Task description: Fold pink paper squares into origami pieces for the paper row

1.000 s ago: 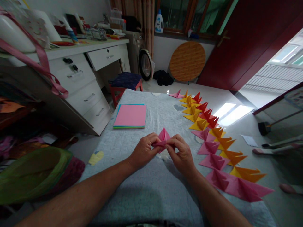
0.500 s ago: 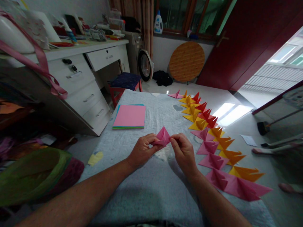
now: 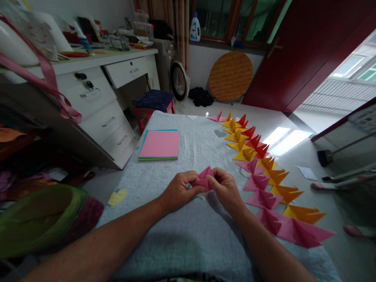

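Observation:
A folded piece of pink origami paper [image 3: 205, 174] is held just above the cloth, a peak pointing up. My left hand [image 3: 180, 192] pinches its left side between thumb and fingers. On the opposite side, the thumb and fingers of my right hand [image 3: 226, 188] are closed on the paper. Both hands partly cover it. Past my left hand lies a square stack of coloured paper [image 3: 159, 144], pink on top. To the right stand rows of folded paper cranes: pink ones [image 3: 266, 199], orange ones [image 3: 286, 192], yellow ones [image 3: 246, 153] and red ones [image 3: 258, 144].
A pale blue cloth [image 3: 190, 243] covers the table. White drawers [image 3: 100, 113] and a stool [image 3: 154, 101] stand at the left. A green-lined bin [image 3: 41, 219] is low on the left. Behind are a washing machine [image 3: 164, 58] and a round wooden board [image 3: 230, 76].
My right hand has moved left and now covers more of the pink paper. The two hands are closer together, and the paper's peak sits slightly lower and further right.

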### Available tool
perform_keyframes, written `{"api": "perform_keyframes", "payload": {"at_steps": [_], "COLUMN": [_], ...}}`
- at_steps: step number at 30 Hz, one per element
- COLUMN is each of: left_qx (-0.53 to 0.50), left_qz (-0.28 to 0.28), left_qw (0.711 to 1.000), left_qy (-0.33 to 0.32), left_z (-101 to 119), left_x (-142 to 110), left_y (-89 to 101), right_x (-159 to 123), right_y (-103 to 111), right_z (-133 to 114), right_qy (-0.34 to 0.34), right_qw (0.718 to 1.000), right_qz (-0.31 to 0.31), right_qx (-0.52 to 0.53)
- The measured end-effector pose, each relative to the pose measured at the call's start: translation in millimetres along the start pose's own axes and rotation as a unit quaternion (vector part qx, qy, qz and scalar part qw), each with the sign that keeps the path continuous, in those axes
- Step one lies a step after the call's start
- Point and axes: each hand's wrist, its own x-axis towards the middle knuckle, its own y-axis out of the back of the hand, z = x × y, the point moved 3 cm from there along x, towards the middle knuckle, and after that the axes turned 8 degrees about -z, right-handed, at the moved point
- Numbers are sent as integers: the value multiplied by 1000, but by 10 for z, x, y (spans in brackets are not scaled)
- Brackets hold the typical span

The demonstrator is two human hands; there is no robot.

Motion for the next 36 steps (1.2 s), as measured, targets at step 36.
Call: {"api": "perform_keyframes", "payload": {"at_steps": [36], "left_qx": [-121], "left_qz": [-91], "left_qw": [980], "left_qy": [128], "left_z": [-118], "left_x": [1], "left_y": [-42], "right_x": [-25], "right_y": [-23], "right_z": [-17], "right_qy": [12], "right_qw": [999], "right_qz": [4], "right_qx": [-52]}}
